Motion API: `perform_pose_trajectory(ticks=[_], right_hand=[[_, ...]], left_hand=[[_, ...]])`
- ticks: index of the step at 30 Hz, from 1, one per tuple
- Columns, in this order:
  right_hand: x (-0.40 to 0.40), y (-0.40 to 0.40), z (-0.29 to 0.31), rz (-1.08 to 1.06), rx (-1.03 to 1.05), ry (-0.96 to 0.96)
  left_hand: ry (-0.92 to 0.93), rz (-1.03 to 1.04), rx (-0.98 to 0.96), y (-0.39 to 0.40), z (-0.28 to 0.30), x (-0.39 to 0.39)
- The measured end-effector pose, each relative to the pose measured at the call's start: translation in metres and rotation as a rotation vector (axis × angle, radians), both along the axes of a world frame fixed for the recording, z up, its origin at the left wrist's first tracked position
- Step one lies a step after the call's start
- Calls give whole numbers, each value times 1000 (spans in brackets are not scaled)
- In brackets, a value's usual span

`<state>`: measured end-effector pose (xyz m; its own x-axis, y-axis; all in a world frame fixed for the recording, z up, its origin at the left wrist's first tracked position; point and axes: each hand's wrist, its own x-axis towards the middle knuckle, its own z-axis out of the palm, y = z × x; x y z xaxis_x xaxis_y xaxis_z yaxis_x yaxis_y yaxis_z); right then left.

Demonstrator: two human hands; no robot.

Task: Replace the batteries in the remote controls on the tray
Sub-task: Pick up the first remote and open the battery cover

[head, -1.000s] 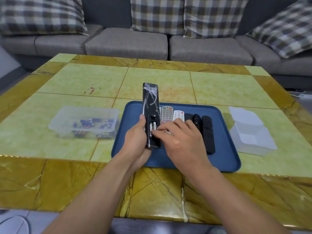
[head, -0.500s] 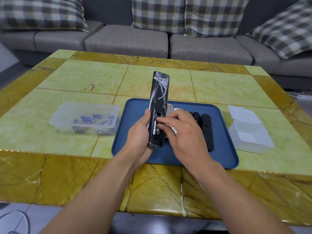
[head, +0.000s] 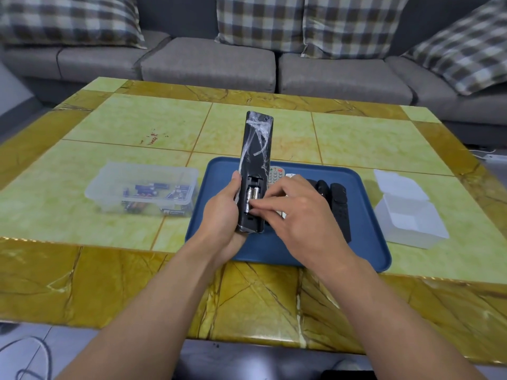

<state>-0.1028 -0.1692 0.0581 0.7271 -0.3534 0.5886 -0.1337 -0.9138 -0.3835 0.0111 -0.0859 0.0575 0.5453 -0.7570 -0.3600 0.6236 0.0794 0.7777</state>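
My left hand (head: 223, 215) grips a long black remote (head: 255, 149), wrapped in clear film, back side up and lifted above the blue tray (head: 367, 242). Its battery bay is open and two silver batteries (head: 253, 197) lie inside. My right hand (head: 299, 215) reaches across, and its fingertips touch the lower end of those batteries. Behind my right hand on the tray lie a grey remote with coloured buttons (head: 275, 175), a white remote mostly hidden, and black remotes (head: 338, 204).
A clear plastic box of loose batteries (head: 142, 193) stands on the table left of the tray. An open, empty clear plastic box (head: 406, 215) sits to the right. A grey sofa with checked cushions (head: 260, 20) runs behind the green and yellow tiled table (head: 109, 124).
The black remote has risen from the tray and tilted more upright in my left hand. My right fingers stay at the battery bay.
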Motion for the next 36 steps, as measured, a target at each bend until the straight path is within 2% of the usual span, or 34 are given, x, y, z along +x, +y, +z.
perform_pose_trajectory(ticks=[7,19,24,30,36], right_hand=[[0,-6,-3,43,-107,57],[-3,-4,0,77,-91,170],[-3,9,-1,49,-98,173],[-2,13,-6,37,-141,131],[-4,4,-6,33,-114,135]], left_hand=[[-50,-37,95,4,2,-1],[-94,-46,198,11,5,-7],[-62,-8,243,9,4,-12],[-25,20,204,8,7,-12],[24,-17,211,8,7,-9]])
